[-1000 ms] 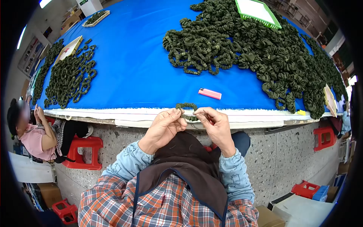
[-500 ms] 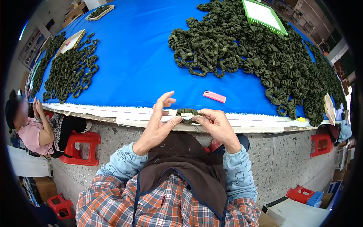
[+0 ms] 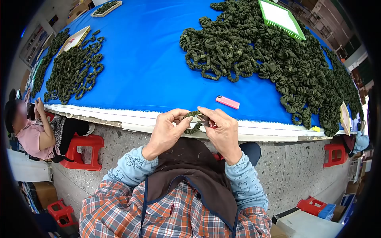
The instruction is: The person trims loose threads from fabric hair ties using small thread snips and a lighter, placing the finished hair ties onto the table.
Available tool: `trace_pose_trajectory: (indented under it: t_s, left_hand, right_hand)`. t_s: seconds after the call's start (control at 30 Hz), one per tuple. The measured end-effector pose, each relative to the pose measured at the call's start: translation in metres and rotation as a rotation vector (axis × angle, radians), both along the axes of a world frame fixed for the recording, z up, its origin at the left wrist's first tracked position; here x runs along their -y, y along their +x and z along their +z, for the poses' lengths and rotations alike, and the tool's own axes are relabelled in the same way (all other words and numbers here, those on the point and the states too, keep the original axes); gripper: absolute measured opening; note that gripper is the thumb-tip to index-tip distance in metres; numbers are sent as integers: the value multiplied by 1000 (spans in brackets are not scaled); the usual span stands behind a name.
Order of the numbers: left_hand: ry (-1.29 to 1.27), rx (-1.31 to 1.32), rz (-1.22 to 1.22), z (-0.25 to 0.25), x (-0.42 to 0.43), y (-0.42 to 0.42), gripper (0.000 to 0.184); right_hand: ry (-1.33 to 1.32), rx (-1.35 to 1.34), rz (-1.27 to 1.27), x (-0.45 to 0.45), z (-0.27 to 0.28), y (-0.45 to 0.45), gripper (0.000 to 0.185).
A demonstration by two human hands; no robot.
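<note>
Near the table's front edge, my left hand (image 3: 166,129) is closed, pinching a dark green scrunchie (image 3: 193,130) between thumb and fingers. The ring of gathered cloth hangs down between my two hands. My right hand (image 3: 223,134) is wrapped around small scissors (image 3: 204,120) with metal blades and a bit of red at the handle. The blades lie right against the scrunchie's upper right side. My fingers cover most of the handle, and I cannot make out whether the blades touch a thread. Just beyond my right hand, a pink lighter (image 3: 228,102) lies on the blue cloth.
A blue cloth (image 3: 139,59) covers the table. A large scrunchie heap (image 3: 278,59) fills the right, with a green tray (image 3: 282,19) on it. A smaller pile (image 3: 73,71) lies left, by a shallow basket (image 3: 75,39). A seated person (image 3: 37,135) works at far left near a red stool (image 3: 85,152).
My right hand has let go of the scrunchie's side and now holds scissors at it. My left fingers, spread before, have closed on the scrunchie. The view has shifted slightly.
</note>
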State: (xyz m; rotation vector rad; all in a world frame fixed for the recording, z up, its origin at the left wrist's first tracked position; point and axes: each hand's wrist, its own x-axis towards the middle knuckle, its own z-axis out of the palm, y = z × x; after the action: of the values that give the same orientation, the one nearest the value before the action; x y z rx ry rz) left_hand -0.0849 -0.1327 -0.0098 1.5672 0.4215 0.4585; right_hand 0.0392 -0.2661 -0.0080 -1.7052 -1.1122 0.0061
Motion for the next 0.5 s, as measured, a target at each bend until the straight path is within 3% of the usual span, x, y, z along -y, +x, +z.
trace_pose_trajectory:
  t_s: [0.1,0.13,0.3,0.43,0.5]
  left_hand:
    - [386,-10,57,-4,-1,3,16]
    - [384,-12,54,-4,0,4,16]
    - [277,-177,-49,0,2,11,15]
    - [-155,-86,-12,-8,2,17,14]
    - [-168,-83,-11,-6,2,19,13]
  right_hand:
    - [-151,195,-89,3,-1,-1,42]
    - [-153,193,-91,4,-2,-1,42]
    - [-18,125,35,8,2,-2,34]
    - [59,-470,-167,17,24,-11,25]
    - [45,-398,-167,20,14,-14,24]
